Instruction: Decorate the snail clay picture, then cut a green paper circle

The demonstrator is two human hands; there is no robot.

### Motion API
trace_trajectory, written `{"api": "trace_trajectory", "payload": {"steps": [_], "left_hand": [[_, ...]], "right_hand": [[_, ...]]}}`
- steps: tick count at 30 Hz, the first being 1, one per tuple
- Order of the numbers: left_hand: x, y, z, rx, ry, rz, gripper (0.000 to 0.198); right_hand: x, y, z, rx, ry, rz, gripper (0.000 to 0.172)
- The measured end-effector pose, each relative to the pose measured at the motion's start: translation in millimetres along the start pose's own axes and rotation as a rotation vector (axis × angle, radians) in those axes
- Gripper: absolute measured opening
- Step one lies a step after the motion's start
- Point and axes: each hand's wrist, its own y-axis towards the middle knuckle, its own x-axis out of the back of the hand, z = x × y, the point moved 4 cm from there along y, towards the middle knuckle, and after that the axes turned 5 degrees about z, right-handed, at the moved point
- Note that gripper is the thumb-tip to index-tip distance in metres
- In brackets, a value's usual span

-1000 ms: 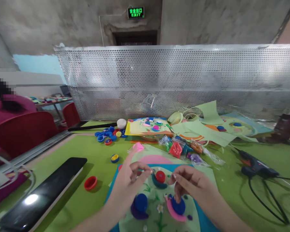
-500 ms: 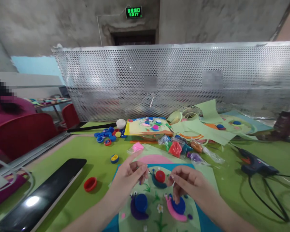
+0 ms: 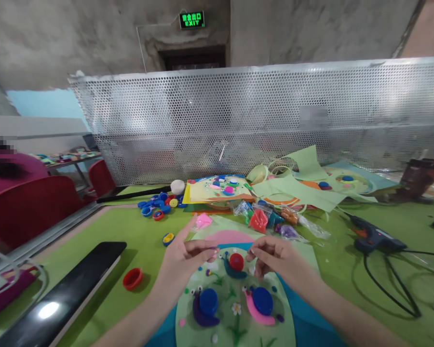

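In the lower centre of the head view you are pinching both your left hand (image 3: 183, 265) and right hand (image 3: 278, 258) just above the craft sheet (image 3: 235, 308), fingertips pressed together on something too small to tell, likely soft, light clay needing a gentle fingertip grip, beside three bottle-cap snails (image 3: 235, 264).

I see a matt green felt-like desk (image 3: 141, 231), glossy plastic bottle caps (image 3: 159, 209), a shiny perforated metal screen (image 3: 238, 120), matt paper sheets (image 3: 304, 185), soft clay snails (image 3: 258, 306) and a glossy black slab (image 3: 65, 289).
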Motion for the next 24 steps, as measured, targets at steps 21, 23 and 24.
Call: {"api": "trace_trajectory", "payload": {"steps": [21,23,24], "left_hand": [[8.5,-1,-12,-0.226,0.690,0.135,0.007],[9.3,3,-7,-0.218,0.740,0.183,0.023],[10.1,6,-5,-0.220,0.763,0.195,0.033]], "right_hand": [[5,5,-3,0.014,-0.021,0.011,0.033],[5,5,-3,0.007,-0.012,0.013,0.032],[5,4,-3,0.000,-0.007,0.015,0.033]]}}
